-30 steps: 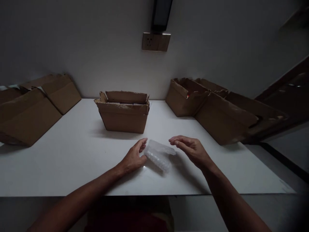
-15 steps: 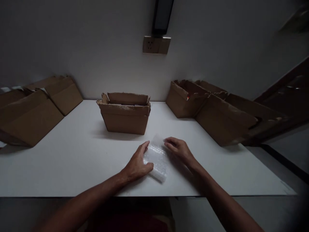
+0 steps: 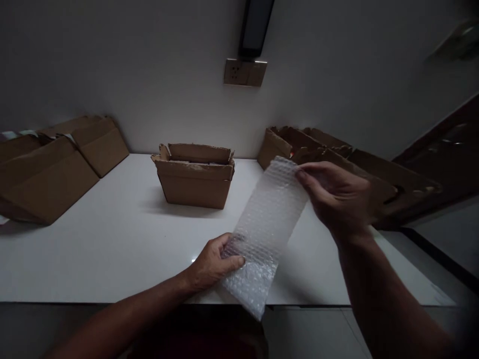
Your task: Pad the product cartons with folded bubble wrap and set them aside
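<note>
A long, clear bubble wrap bag (image 3: pixel 271 212) is held up at a slant over the front of the table. My left hand (image 3: pixel 215 262) grips its left edge near the lower end, the thumb lying across the front and the fingers behind. At the upper right corner my right hand (image 3: pixel 333 194) pinches it between thumb and fingers. Whether anything is inside the bag I cannot tell. Behind my left hand stands an open cardboard box (image 3: pixel 194 184), its contents mostly hidden by the front wall.
More cardboard boxes stand at the left, a near one (image 3: pixel 48 184) and a far one (image 3: pixel 101 144). Others, including a near box (image 3: pixel 377 174), line the right side. A wall socket (image 3: pixel 245 73) is above the white table (image 3: pixel 123 249), whose front edge runs close below my hands.
My right hand has risen and moved right, now pinching the bag's top corner. The bag, lower and shorter-looking before, is now lifted and stretched out. My left hand stays almost in place.
</note>
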Tool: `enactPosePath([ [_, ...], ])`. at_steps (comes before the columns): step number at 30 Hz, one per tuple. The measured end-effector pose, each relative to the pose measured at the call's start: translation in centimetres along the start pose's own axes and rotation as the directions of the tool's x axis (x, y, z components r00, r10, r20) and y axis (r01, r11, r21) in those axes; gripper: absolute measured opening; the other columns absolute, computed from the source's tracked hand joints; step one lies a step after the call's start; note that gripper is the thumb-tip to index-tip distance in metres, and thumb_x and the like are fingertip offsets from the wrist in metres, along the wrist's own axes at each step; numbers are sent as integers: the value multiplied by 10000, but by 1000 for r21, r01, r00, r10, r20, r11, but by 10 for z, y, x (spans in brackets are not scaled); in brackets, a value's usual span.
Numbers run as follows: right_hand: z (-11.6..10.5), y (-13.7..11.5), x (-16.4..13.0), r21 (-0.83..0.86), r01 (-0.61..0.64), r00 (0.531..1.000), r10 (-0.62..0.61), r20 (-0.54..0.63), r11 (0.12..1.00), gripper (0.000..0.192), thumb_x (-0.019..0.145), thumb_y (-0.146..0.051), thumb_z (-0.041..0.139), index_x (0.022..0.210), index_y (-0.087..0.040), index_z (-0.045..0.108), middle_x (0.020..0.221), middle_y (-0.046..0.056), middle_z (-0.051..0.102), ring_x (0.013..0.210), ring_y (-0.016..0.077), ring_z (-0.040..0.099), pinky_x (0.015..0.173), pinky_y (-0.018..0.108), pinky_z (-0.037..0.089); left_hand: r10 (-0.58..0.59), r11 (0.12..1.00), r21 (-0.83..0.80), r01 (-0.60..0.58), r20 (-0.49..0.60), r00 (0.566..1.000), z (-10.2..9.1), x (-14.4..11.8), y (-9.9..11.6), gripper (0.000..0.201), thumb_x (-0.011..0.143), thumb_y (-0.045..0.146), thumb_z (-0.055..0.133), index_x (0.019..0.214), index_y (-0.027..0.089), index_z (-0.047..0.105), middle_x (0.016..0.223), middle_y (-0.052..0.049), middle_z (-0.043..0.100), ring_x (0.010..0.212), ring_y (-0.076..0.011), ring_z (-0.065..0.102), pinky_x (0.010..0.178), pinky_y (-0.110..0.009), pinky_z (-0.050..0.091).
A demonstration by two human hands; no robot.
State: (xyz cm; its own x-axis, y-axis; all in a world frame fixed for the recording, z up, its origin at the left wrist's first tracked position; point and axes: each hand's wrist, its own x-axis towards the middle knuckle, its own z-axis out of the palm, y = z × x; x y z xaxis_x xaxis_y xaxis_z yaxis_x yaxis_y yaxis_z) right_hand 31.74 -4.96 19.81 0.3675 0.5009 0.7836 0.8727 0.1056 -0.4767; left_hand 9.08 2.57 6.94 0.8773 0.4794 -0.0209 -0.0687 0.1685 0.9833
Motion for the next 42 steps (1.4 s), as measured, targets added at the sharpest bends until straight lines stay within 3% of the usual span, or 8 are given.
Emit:
enactPosePath([
  [6, 77, 86, -21, -244, -162, 896, 246, 371, 956, 175, 889, -248, 571, 948, -205, 730, 970, 74, 764, 886, 228, 704, 828, 342, 535, -171, 981, -116, 152, -171, 970, -9, -24, -14, 937, 723, 312, 760, 1521, 217, 278, 862, 3, 628, 679, -111, 559, 658, -242, 456],
  [9, 100, 111, -44, -289, -148, 835, 276, 475, 946, 189, 838, -227, 610, 974, -202, 740, 916, 64, 767, 844, 238, 700, 805, 359, 531, -301, 951, -116, 286, -145, 943, -14, -29, -14, 837, 708, 354, 760, 1456, 224, 408, 920, -23, 598, 656, -120, 561, 562, -248, 481],
  [12, 97, 123, -64, -350, -116, 800, 296, 521, 929, 285, 862, -227, 576, 1106, -192, 719, 997, 82, 756, 912, 244, 681, 847, 373, 504, -414, 905, -131, 405, -50, 909, -19, -35, -11, 659, 690, 422, 776, 1277, 191, 584, 869, -18, 566, 593, -110, 542, 448, -223, 452],
  [18, 87, 124, -83, -437, 12, 775, 268, 572, 899, 354, 880, -325, 611, 1199, -189, 680, 1100, 99, 732, 1040, 283, 611, 906, 406, 408, -477, 859, -187, 476, 41, 878, -25, -42, -10, 575, 658, 430, 814, 1130, 147, 649, 703, 36, 543, 468, -40, 430, 382, -163, 277],
  [24, 113, 118, -73, -471, 153, 774, 191, 604, 869, 201, 900, -182, 526, 916, -199, 726, 915, 75, 753, 914, 251, 585, 846, 372, 320, -510, 820, -249, 516, 92, 855, -24, -49, -8, 407, 644, 357, 806, 957, 130, 679, 637, 24, 573, 465, -51, 470, 395, -171, 237],
  [32, 116, 129, -55, -556, 219, 792, 187, 581, 802, 234, 925, -198, 493, 942, -163, 724, 968, 128, 743, 940, 274, 560, 829, 385, 290, -562, 761, -356, 542, 56, 825, -17, -49, -6, 527, 617, 301, 767, 1088, 141, 594, 901, -79, 714, 446, -62, 559, 350, -174, 259],
  [37, 108, 138, -51, -585, 194, 802, 216, 557, 788, 266, 912, -183, 478, 965, -153, 736, 974, 155, 738, 968, 295, 562, 860, 418, 309, -599, 744, -312, 590, 78, 797, -13, -47, -9, 523, 628, 268, 751, 1105, 129, 586, 871, -58, 702, 401, -63, 552, 328, -189, 277],
  [42, 96, 135, -40, -571, 106, 827, 246, 505, 814, 362, 900, -222, 512, 1208, -118, 670, 1194, 203, 679, 1126, 357, 557, 931, 499, 377, -590, 741, -373, 559, 38, 807, -8, -45, -7, 548, 625, 258, 763, 1123, 109, 590, 896, -82, 705, 439, -72, 568, 343, -187, 291],
])
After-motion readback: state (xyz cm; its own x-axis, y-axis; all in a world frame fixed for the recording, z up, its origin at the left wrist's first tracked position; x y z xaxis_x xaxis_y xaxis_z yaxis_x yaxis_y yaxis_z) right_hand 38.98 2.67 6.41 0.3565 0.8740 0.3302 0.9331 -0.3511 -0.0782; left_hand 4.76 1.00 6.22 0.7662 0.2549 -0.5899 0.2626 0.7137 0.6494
